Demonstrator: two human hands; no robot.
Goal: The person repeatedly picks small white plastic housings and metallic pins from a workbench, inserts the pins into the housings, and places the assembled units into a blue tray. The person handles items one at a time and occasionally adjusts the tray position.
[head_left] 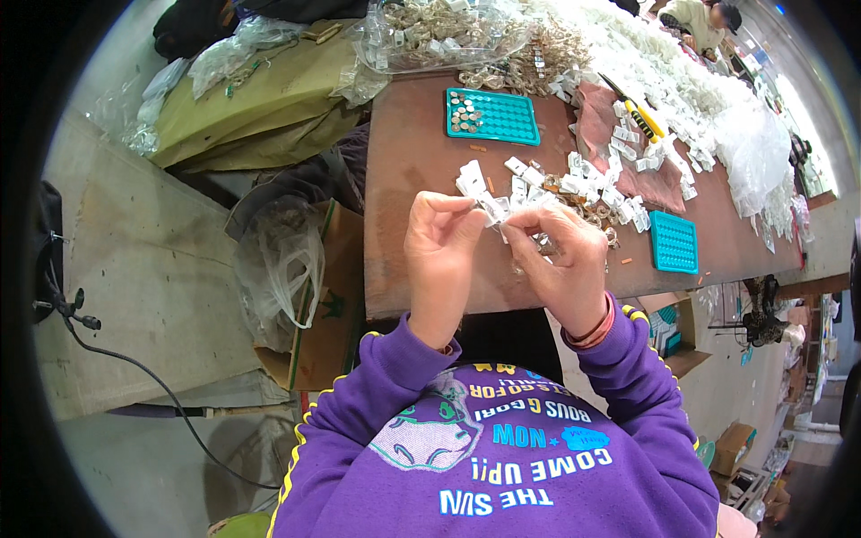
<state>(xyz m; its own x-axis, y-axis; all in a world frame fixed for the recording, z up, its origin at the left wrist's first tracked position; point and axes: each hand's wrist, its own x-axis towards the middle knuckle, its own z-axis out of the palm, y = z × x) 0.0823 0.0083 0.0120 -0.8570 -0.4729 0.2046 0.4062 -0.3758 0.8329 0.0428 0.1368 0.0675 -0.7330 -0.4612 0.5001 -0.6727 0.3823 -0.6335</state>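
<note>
Both my hands are raised over the near edge of the brown table, fingertips almost meeting. My left hand (439, 247) pinches a small white and clear piece (491, 209) between thumb and forefinger. It looks like a little plastic tag or packet, too small to tell exactly. From the other side my right hand (560, 255) is closed in a pinch at the same piece; its fingertips partly hide what they grip. Just beyond the fingers lies a loose heap of small white tagged pieces (583, 182), mixed with some brownish, shiny bits.
A teal compartment tray (511, 121) with several small round pieces stands farther back; another teal tray (674, 242) lies at right. Yellow-handled pliers (644, 121) rest on a pink cloth (596, 125). White pieces pile high (664, 67) behind. A cardboard box (336, 278) stands left of the table (404, 170).
</note>
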